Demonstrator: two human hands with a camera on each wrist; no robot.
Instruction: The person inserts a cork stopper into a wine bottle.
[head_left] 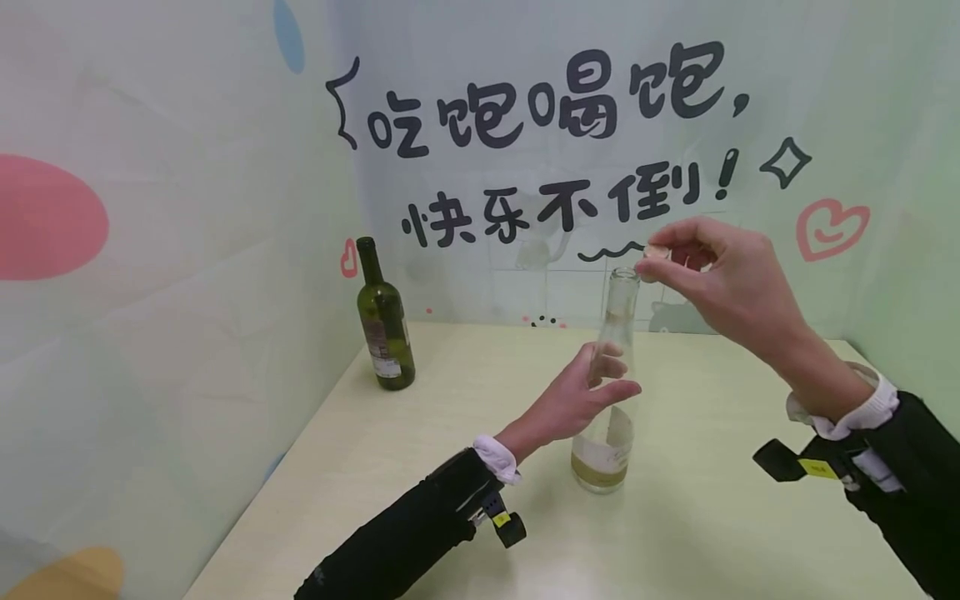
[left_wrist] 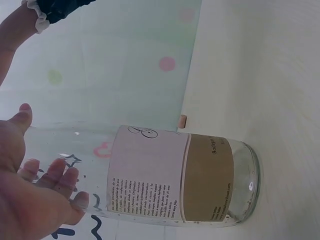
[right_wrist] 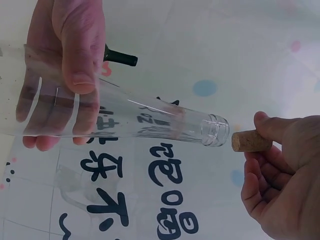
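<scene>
A clear glass bottle (head_left: 602, 454) with a white-and-tan label (left_wrist: 150, 172) stands upright on the table. My left hand (head_left: 573, 396) holds it around the middle, thumb on the near side and fingers behind the glass. My right hand (head_left: 731, 279) pinches a cork (right_wrist: 250, 141) between thumb and index finger. The cork is level with the bottle's mouth (right_wrist: 217, 131) and just apart from it, with a narrow gap between them in the right wrist view. The other right fingers are curled in.
A green wine bottle (head_left: 387, 333) stands at the table's back left. A small brown cylinder (left_wrist: 182, 121) lies near the back edge in the left wrist view. Printed cloth (head_left: 525, 50) hangs behind the pale table (head_left: 465, 367) and along its sides.
</scene>
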